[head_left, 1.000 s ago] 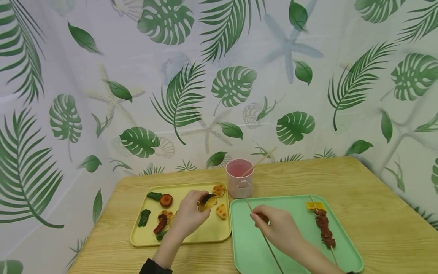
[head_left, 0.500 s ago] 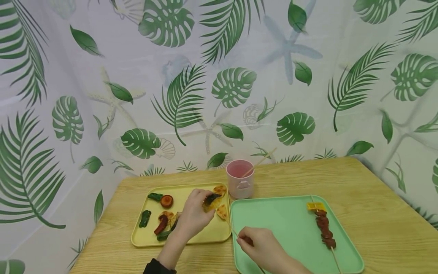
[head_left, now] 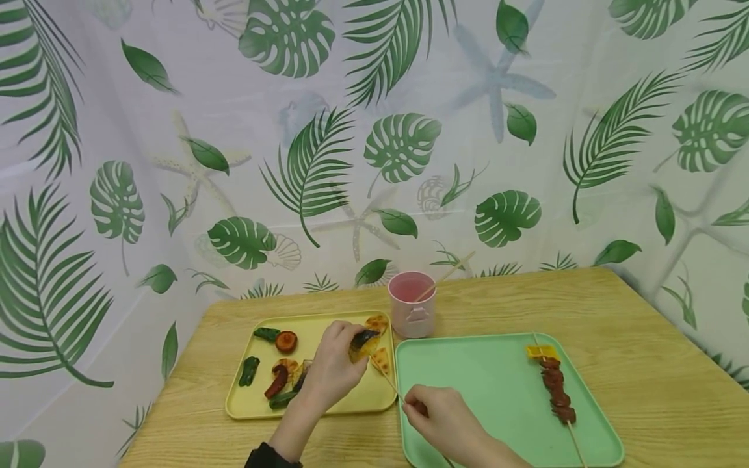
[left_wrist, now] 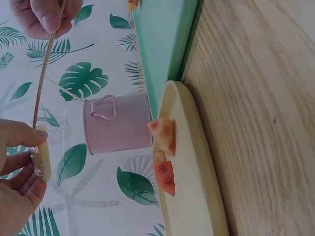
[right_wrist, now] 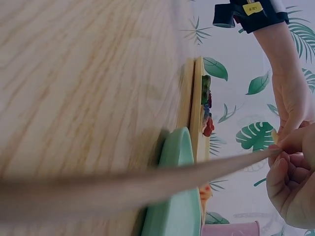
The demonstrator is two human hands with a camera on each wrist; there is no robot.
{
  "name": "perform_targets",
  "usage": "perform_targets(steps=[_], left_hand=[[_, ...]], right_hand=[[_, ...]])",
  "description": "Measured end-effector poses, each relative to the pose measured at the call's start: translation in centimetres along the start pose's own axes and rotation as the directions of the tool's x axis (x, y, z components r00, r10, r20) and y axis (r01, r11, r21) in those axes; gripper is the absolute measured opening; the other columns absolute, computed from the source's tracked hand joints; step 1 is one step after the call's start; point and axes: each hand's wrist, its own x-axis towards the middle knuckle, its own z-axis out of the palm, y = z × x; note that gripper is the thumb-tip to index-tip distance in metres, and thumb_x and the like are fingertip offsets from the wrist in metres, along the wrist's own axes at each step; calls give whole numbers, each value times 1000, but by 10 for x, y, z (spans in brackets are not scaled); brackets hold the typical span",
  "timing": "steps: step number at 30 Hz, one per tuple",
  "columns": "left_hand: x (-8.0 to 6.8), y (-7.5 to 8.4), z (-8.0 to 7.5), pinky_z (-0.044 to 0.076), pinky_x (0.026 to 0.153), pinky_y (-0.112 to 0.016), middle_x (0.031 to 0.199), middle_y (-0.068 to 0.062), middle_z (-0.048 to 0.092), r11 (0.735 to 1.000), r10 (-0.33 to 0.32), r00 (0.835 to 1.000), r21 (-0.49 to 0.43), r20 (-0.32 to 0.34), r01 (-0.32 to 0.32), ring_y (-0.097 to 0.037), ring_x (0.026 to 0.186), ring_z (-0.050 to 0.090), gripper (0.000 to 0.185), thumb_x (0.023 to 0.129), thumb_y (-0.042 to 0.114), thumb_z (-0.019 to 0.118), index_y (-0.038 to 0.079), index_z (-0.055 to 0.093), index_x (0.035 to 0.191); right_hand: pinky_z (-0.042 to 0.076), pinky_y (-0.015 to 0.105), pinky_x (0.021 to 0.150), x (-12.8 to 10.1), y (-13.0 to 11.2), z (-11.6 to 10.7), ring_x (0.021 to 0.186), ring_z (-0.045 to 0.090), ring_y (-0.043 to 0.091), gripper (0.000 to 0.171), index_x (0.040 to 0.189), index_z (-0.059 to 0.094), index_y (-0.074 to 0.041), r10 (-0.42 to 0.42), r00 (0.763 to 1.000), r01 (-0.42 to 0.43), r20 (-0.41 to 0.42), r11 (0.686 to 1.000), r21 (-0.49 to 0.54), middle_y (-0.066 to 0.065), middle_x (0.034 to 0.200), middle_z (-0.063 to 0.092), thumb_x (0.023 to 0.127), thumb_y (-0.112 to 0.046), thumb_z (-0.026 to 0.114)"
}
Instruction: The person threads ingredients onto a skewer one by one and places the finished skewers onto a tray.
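Note:
Over the yellow tray (head_left: 374, 403), my left hand (head_left: 335, 364) pinches a yellow slice with a dark rind (head_left: 364, 344), which looks like a pumpkin slice. My right hand (head_left: 441, 419) grips a thin wooden skewer (head_left: 386, 378) above the left edge of the green tray (head_left: 497, 370). In the left wrist view the skewer's tip is right at the end of the slice (left_wrist: 45, 160), beside my thumb. On the right side of the green tray lies another skewer, threaded with dark brown meat pieces (head_left: 556, 390) and a yellow piece (head_left: 541, 351).
A pink bucket (head_left: 412, 318) with a wooden stick leaning in it stands behind the trays. Several food pieces lie on the yellow tray, among them a round mushroom-like piece (head_left: 286, 342), a green piece (head_left: 248, 371) and a browned wedge (left_wrist: 163, 133). A leaf-printed curtain hangs behind the table.
My right hand has moved left and down, swinging the skewer's tip from near the bucket over to the slice. My left hand has shifted slightly right, still holding the slice.

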Motion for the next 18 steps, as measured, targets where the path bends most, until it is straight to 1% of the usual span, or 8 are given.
perform_targets(steps=[4, 6, 8, 13, 18], left_hand=[[-1, 1, 2, 47, 72, -35, 95, -10, 52, 999, 50, 999, 19, -15, -50, -24, 86, 51, 40, 71, -2, 75, -3, 61, 108], [-2, 1, 2, 48, 71, -35, 96, -10, 52, 997, 65, 998, 32, -21, -65, -24, 87, 51, 40, 71, -2, 75, -3, 60, 108], [-2, 1, 3, 48, 72, -35, 97, -11, 52, 997, 63, 998, 40, -31, -62, -24, 88, 52, 41, 71, -1, 76, -3, 60, 109], [-1, -1, 1, 49, 74, -36, 99, -12, 52, 999, 38, 998, 36, -58, -36, -25, 90, 52, 41, 71, 0, 77, -3, 60, 109], [0, -2, 1, 49, 73, -36, 99, -12, 52, 999, 45, 998, 23, -50, -44, -25, 90, 52, 41, 72, 0, 77, -3, 60, 109]], right_hand=[[42, 18, 49, 2, -3, 1, 52, 45, -3, 13, 77, 65, -12, -3, 1000, 2, -25, 1000, -7, -13, 63, 56, 85, -3, 61], [42, 18, 49, 3, -4, 1, 52, 45, -3, 13, 76, 65, -12, -4, 999, 4, -41, 1000, -10, -13, 62, 55, 85, -3, 61], [42, 18, 49, 2, -5, 1, 52, 45, -3, 14, 77, 65, -12, 0, 999, 0, -37, 1000, 3, -13, 62, 55, 85, -3, 60], [42, 19, 49, -1, -5, 0, 52, 46, -2, 13, 78, 65, -11, 32, 999, -33, 9, 999, 35, -12, 63, 55, 87, -3, 59], [42, 19, 49, -2, -3, -1, 53, 46, -2, 12, 78, 65, -9, 28, 1000, -29, 9, 999, 31, -12, 64, 56, 87, -3, 59]])
